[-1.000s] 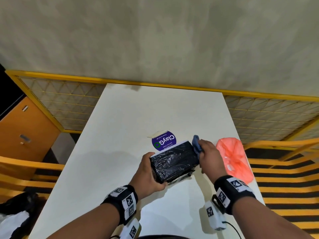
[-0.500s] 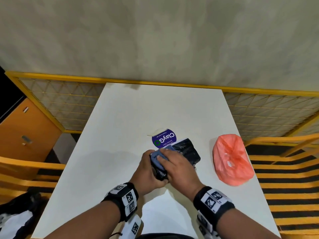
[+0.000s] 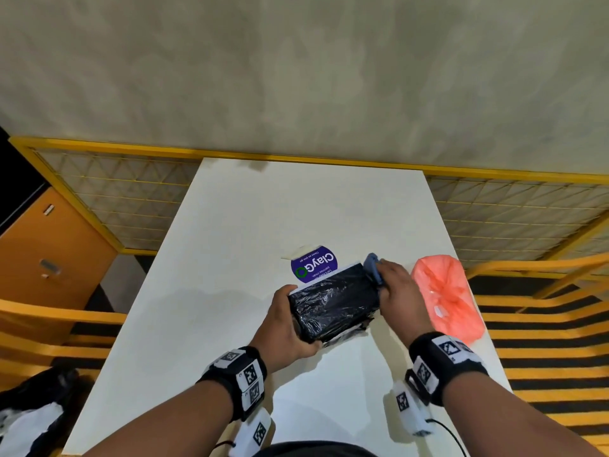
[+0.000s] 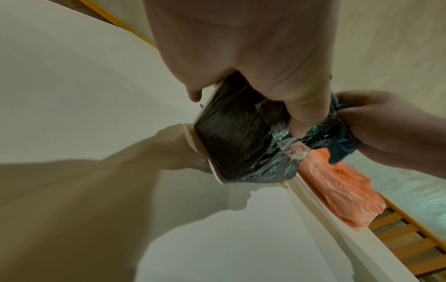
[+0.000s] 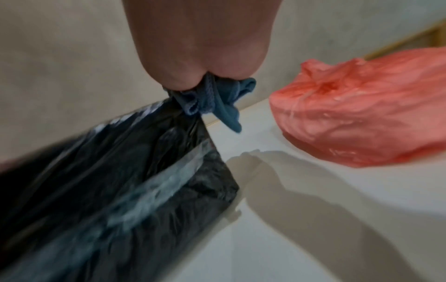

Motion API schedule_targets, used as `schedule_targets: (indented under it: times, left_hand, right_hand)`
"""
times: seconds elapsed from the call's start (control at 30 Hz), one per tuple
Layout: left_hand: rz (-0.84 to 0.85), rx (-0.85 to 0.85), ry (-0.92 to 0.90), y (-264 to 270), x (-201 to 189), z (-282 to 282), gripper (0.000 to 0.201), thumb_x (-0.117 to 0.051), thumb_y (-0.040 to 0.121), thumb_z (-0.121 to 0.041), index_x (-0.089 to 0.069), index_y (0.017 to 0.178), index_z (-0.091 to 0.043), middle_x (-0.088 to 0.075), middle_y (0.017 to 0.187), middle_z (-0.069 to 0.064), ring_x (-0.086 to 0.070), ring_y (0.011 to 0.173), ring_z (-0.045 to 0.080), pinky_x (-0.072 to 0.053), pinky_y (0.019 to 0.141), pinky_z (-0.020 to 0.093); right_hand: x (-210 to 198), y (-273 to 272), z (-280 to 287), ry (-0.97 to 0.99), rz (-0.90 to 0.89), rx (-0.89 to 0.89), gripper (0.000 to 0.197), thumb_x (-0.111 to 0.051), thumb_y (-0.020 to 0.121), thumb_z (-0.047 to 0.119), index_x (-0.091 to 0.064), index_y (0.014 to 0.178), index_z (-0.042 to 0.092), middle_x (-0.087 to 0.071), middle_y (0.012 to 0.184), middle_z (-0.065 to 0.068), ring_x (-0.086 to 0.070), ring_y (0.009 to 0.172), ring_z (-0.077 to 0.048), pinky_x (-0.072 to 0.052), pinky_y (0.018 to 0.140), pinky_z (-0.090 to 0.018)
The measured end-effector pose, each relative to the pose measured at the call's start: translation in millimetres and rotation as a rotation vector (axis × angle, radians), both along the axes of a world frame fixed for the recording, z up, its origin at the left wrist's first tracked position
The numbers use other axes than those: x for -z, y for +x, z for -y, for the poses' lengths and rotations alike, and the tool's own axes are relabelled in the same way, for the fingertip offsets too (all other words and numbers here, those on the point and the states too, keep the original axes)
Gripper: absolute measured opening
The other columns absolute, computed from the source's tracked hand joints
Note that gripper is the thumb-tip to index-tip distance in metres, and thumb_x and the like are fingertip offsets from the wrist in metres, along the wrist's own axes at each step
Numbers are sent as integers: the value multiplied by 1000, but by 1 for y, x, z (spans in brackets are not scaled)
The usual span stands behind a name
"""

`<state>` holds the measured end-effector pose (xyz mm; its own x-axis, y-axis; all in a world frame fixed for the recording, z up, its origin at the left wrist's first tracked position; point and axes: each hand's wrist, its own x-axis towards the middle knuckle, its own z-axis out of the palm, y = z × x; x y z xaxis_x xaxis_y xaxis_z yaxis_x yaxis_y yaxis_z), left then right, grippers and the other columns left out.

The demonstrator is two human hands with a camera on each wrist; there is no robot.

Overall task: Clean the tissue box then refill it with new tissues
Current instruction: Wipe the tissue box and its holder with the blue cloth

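Fingers of the left hand (image 3: pixel 284 328) curl round the near-left end of the tissue box (image 3: pixel 334 301), thumb on the far edge, one fingertip pressed onto the taped black wrap in the left-wrist view. Judgement: that grip is there to brace the box and tilt it up off the table (image 3: pixel 230 258) so the wipe doesn't shove it around.

Right hand (image 3: pixel 398 291) is bunched tight on a blue cloth (image 3: pixel 371 266); fingers pinch it with a tail hanging loose, and the wad touches the box's far-right end. Looks like the end of a wipe stroke along the top face, so the task is in the cleaning step, refill not yet started.

Relative to the box:
- box is wrapped in crinkled black film, with clear tape across it (image 4: pixel 287 141)
- purple round "ClayGo" label (image 3: pixel 313 264) sits just behind it, partly hidden by the box's far edge
- orange-red plastic bag (image 3: pixel 445 298) lies to its right, near the right hand, not touching the box; contents cannot tell, possibly the new tissues

Film is slippery and loose, so cloth may snag on the tape edges.
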<state>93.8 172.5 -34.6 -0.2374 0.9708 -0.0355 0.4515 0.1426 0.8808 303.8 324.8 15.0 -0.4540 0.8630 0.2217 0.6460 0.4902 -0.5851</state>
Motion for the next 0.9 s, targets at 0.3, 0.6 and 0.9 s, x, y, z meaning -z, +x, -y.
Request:
schedule_targets:
  times: [0.3, 0.6, 0.9]
  left_hand:
    - [9, -12, 54, 2, -3, -1, 100, -89, 57, -34, -23, 132, -35, -50, 129, 0, -57, 117, 11, -50, 100, 37]
    - [4, -6, -7, 0, 2, 0, 108, -89, 56, -40, -17, 137, -35, -50, 131, 0, -55, 120, 10, -49, 102, 33]
    - [30, 32, -107, -2, -13, 4, 113, -91, 53, -50, -6, 128, -54, -45, 136, -3, -52, 121, 4, -47, 104, 29]
  right_hand:
    - [-16, -52, 62, 209, 33, -367, 57, -41, 70, 7, -65, 122, 4, -61, 129, -19, -55, 115, -32, -45, 101, -36]
    - [-1, -22, 31, 115, 146, -276, 57, -38, 73, 10, -65, 122, 4, -59, 131, -23, -59, 115, -39, -45, 103, -40]
    - [-8, -4, 5, -134, -60, 6, 51, -46, 81, -11, -63, 124, 10, -62, 117, -12, -58, 104, -24, -38, 83, -14]
